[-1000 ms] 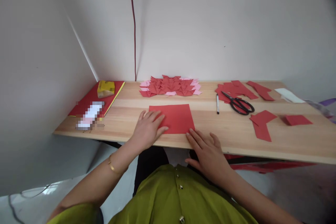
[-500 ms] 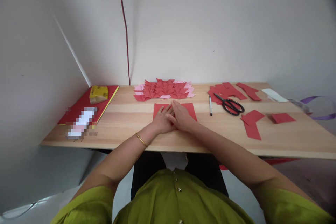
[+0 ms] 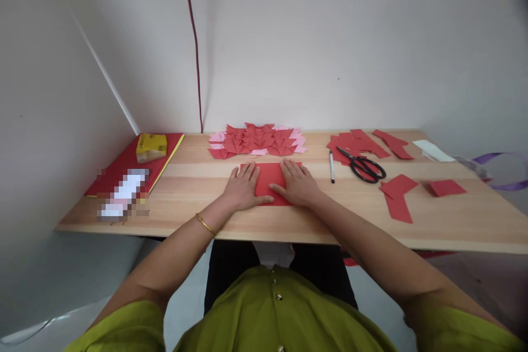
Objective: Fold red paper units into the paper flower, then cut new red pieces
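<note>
A red sheet of paper (image 3: 270,179) lies flat on the wooden table in front of me, its left and right sides partly covered by my hands. My left hand (image 3: 244,186) rests flat on the left side of the sheet, fingers stretched toward the wall and thumb pointing inward. On the right side, my right hand (image 3: 297,182) is pressed flat in the same way, its thumb also turned in. Between the two hands the middle of the paper shows. Just behind it sits a cluster of folded red and pink paper pieces (image 3: 259,139).
Black-handled scissors (image 3: 363,168) lie on red paper scraps (image 3: 350,143), with a marker pen (image 3: 331,166) beside them. Further right are cut red pieces (image 3: 398,198) and a folded red piece (image 3: 447,187). At left, a yellow-wrapped block (image 3: 151,147) sits on red sheets (image 3: 117,162).
My hands were together, overlapping on the middle of the red paper. They have moved apart, the left one to the left and the right one to the right, uncovering the middle.
</note>
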{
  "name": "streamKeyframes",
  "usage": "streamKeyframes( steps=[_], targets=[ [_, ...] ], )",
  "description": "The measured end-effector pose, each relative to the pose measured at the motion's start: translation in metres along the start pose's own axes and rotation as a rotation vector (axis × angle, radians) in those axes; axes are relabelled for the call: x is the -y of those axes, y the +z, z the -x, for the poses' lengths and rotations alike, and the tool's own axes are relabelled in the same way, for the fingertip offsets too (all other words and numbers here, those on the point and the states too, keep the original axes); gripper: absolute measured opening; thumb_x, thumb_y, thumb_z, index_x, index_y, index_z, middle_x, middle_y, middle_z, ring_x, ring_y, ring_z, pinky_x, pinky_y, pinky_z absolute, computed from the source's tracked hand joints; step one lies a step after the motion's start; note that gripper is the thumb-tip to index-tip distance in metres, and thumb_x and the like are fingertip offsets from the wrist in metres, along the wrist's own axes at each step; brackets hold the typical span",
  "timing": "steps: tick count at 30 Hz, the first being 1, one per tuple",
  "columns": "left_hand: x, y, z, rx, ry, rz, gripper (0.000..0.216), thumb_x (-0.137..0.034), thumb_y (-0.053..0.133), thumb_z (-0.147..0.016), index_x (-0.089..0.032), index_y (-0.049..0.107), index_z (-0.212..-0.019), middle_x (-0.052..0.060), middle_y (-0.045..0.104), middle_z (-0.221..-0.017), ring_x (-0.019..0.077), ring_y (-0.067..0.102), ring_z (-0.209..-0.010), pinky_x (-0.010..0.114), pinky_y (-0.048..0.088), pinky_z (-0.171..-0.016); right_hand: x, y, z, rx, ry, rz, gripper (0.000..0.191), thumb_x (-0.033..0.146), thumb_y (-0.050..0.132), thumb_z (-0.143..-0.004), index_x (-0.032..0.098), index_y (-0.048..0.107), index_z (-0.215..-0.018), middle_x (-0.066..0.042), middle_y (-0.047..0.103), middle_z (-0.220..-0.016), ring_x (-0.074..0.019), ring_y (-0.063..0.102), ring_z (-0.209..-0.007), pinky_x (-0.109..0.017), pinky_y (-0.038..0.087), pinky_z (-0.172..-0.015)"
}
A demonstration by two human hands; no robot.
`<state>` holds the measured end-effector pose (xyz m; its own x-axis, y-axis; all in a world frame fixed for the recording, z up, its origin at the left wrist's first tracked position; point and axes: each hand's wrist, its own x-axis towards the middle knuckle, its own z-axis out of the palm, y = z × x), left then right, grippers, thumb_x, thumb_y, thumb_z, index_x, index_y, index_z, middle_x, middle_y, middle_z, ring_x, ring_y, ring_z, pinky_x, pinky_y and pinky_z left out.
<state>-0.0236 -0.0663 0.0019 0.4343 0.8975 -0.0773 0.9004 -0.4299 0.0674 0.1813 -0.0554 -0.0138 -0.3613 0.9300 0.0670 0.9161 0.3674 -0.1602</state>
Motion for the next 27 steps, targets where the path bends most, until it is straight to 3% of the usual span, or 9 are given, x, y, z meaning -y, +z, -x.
streamKeyframes(
  steps=[6, 10, 13, 15, 17, 20, 23, 27],
  targets=[
    [0.015, -0.004, 0.010, 0.051, -0.064, -0.012, 0.103, -0.079, 0.031, -0.072, -0.011, 0.015, -0.147, 0.015, 0.007, -0.155, 0.0323, 0.006, -0.143, 0.056, 0.005, -0.111, -0.018, -0.001, 0.006, 0.082, 0.052, 0.016, 0.094, 0.076, 0.020, -0.080, 0.009, 0.020, -0.147, -0.014, 0.017, -0.154, -0.0294, 0.013, -0.142, -0.053, 0.010, -0.112],
    [0.021, -0.004, 0.015, 0.073, -0.082, -0.018, 0.106, -0.080, 0.029, -0.072, -0.009, 0.012, -0.148, 0.014, 0.005, -0.155, 0.0310, 0.005, -0.143, 0.056, 0.003, -0.111, -0.022, -0.002, 0.008, 0.062, 0.092, 0.053, 0.095, 0.076, 0.022, -0.080, 0.007, 0.022, -0.146, -0.017, 0.020, -0.153, -0.0316, 0.014, -0.141, -0.057, 0.005, -0.111],
    [0.020, -0.004, 0.015, 0.071, -0.080, -0.019, 0.105, -0.079, 0.030, -0.072, -0.009, 0.012, -0.148, 0.013, 0.005, -0.155, 0.0310, 0.005, -0.143, 0.056, 0.003, -0.111, -0.002, -0.008, 0.003, -0.043, 0.084, 0.058, 0.094, 0.073, 0.024, -0.081, 0.004, 0.026, -0.145, -0.020, 0.021, -0.152, -0.0327, 0.015, -0.141, -0.056, 0.001, -0.111],
    [0.019, -0.004, 0.015, 0.065, -0.078, -0.020, 0.102, -0.076, 0.032, -0.073, -0.010, 0.014, -0.148, 0.013, 0.007, -0.155, 0.0312, 0.006, -0.143, 0.056, 0.004, -0.111, 0.022, -0.010, -0.004, -0.080, -0.010, 0.013, 0.088, 0.069, 0.021, -0.085, 0.005, 0.024, -0.145, -0.018, 0.019, -0.153, -0.0301, 0.015, -0.141, -0.053, 0.004, -0.112],
    [0.018, -0.005, 0.016, 0.061, -0.079, -0.022, 0.098, -0.073, 0.035, -0.075, -0.011, 0.015, -0.147, 0.012, 0.009, -0.155, 0.0312, 0.007, -0.143, 0.056, 0.005, -0.111, 0.049, -0.009, -0.014, -0.025, -0.125, -0.063, 0.085, 0.067, 0.019, -0.087, 0.006, 0.023, -0.146, -0.016, 0.020, -0.153, -0.0274, 0.016, -0.142, -0.049, 0.011, -0.113],
    [0.018, -0.005, 0.017, 0.063, -0.089, -0.022, 0.097, -0.070, 0.040, -0.074, -0.012, 0.016, -0.147, 0.012, 0.009, -0.155, 0.0304, 0.008, -0.143, 0.055, 0.005, -0.112, 0.073, 0.000, -0.025, 0.073, -0.176, -0.137, 0.083, 0.066, 0.016, -0.087, 0.006, 0.025, -0.145, -0.016, 0.024, -0.152, -0.0268, 0.019, -0.141, -0.047, 0.016, -0.113],
    [0.018, -0.004, 0.017, 0.066, -0.097, -0.014, 0.099, -0.072, 0.038, -0.073, -0.012, 0.015, -0.148, 0.012, 0.008, -0.155, 0.0305, 0.007, -0.143, 0.055, 0.004, -0.112, 0.064, 0.006, -0.026, 0.104, -0.220, -0.114, 0.081, 0.065, 0.019, -0.088, 0.008, 0.027, -0.145, -0.014, 0.023, -0.152, -0.0256, 0.018, -0.142, -0.044, 0.015, -0.114],
    [0.021, -0.001, 0.015, 0.070, -0.086, 0.005, 0.100, -0.076, 0.034, -0.073, -0.013, 0.013, -0.148, 0.012, 0.008, -0.156, 0.0309, 0.004, -0.143, 0.056, 0.001, -0.111, 0.022, 0.007, -0.016, 0.069, -0.150, -0.011, 0.080, 0.065, 0.024, -0.086, 0.010, 0.028, -0.145, -0.014, 0.022, -0.152, -0.0271, 0.018, -0.141, -0.046, 0.016, -0.114]
  ],
)
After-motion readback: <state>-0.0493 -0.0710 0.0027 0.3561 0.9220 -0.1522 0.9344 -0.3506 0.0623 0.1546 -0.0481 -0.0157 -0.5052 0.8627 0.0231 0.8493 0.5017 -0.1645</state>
